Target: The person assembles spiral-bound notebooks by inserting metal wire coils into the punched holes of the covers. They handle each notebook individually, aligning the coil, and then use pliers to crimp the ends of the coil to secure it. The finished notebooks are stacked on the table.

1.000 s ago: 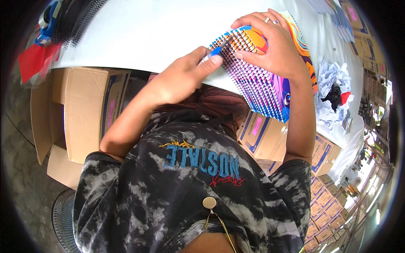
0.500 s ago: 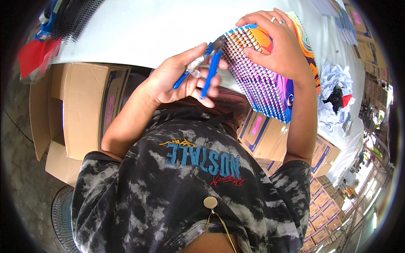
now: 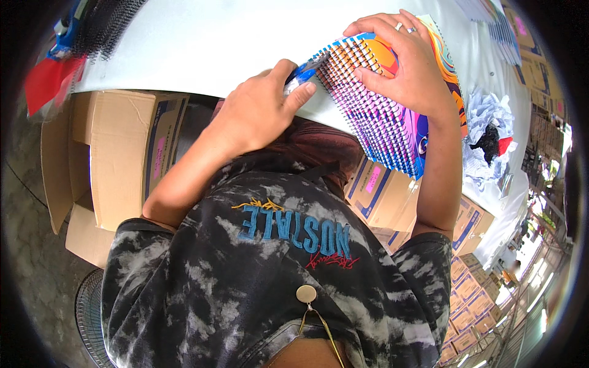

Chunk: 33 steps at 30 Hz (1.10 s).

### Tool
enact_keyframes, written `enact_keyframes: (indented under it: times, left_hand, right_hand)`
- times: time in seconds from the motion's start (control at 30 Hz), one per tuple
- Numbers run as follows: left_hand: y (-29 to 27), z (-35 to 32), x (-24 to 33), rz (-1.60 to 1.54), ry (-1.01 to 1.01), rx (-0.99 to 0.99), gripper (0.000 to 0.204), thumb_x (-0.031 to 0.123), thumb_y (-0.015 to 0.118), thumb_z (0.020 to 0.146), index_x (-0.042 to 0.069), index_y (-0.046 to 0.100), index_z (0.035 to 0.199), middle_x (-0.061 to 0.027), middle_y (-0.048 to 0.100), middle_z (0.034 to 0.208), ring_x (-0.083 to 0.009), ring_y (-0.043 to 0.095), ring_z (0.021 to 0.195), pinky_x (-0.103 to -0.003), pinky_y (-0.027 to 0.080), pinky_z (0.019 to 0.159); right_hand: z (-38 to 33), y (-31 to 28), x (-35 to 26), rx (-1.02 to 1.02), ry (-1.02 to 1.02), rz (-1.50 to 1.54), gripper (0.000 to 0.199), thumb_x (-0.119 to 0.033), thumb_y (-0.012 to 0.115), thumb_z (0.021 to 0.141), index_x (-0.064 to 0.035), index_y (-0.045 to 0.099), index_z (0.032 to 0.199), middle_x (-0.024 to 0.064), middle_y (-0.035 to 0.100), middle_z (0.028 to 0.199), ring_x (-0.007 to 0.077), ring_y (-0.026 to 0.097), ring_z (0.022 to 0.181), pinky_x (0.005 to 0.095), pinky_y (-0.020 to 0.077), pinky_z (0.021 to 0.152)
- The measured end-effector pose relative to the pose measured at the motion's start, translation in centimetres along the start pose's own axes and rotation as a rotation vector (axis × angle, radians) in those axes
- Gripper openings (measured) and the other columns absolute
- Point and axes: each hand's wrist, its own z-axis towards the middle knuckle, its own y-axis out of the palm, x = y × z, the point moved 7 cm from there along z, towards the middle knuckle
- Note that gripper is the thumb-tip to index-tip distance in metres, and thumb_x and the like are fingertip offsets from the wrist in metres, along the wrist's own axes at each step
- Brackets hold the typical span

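Note:
My left hand is closed round the handles of blue-handled pliers. Their dark jaws reach the upper left corner of a stack of coil-bound notebooks, at the end of the spirals. Whether the jaws grip a wire there is too small to tell. With fingers over the far edge and thumb on the colourful top cover, my right hand holds the stack at the table's front edge. The rows of coils face left, toward the pliers.
A white table stretches ahead. Black coils and a red piece lie at far left. Crumpled paper sits right of my forearm. An opened cardboard box stands below the table at left, near a fan.
My left hand has turned over, palm down, and closed round the pliers' handles, which were spread before. The jaws stay at the notebooks' corner. My right hand has barely moved.

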Motion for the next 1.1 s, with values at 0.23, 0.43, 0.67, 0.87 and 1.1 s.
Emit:
enact_keyframes:
  times: [0.23,0.43,0.67,0.87,1.1]
  left_hand:
    - [3.6,-1.0,0.9,-1.679,-0.149,-0.774,0.064,0.053,0.027,0.094,-0.002,0.045,0.121,-0.0166,0.06,0.095,-0.0294,0.064,0.09,-0.038,0.055,0.073]
    - [2.0,-0.1,-0.4,-0.717,-0.137,-0.308,0.053,0.049,0.034,0.095,0.001,0.051,0.109,-0.0111,0.06,0.078,-0.0234,0.06,0.072,-0.035,0.049,0.069]
    - [4.0,-0.8,-0.3,-1.446,-0.174,-0.609,0.064,0.054,0.032,0.093,-0.001,0.045,0.123,-0.0117,0.058,0.088,-0.0224,0.061,0.079,-0.036,0.055,0.073]
    - [4.9,0.0,-1.9,-1.281,-0.169,-0.548,0.055,0.051,0.032,0.094,0.002,0.05,0.113,-0.0117,0.058,0.084,-0.0242,0.06,0.074,-0.04,0.053,0.07]
    - [3.8,-0.7,-1.0,-1.193,-0.264,-0.497,0.055,0.049,0.03,0.095,0.002,0.05,0.115,-0.0124,0.061,0.088,-0.0255,0.063,0.081,-0.039,0.054,0.069]
  right_hand:
    - [-0.2,0.1,0.1,0.02,-0.014,0.015,0.041,-0.022,0.07,0.067,-0.0164,0.058,0.105,0.0027,0.06,0.107,0.0231,0.05,0.111,0.0468,0.0175,0.107]
    - [-0.2,0.1,0.2,0.019,-0.025,0.002,0.04,-0.022,0.07,0.068,-0.0161,0.058,0.106,0.0026,0.06,0.107,0.0233,0.05,0.111,0.0469,0.0177,0.107]
    - [-0.2,0.0,0.0,0.007,-0.027,0.002,0.039,-0.023,0.069,0.069,-0.0153,0.058,0.105,0.0023,0.06,0.107,0.0227,0.05,0.111,0.0467,0.0179,0.107]
    - [-0.2,0.2,0.1,0.015,-0.022,-0.006,0.039,-0.024,0.07,0.069,-0.0153,0.058,0.105,0.0022,0.06,0.107,0.0222,0.049,0.112,0.0467,0.018,0.107]
    - [-0.4,0.2,0.1,-0.019,-0.015,-0.032,0.035,-0.025,0.065,0.077,-0.0127,0.058,0.108,0.0027,0.059,0.11,0.0218,0.048,0.114,0.0421,0.019,0.108]
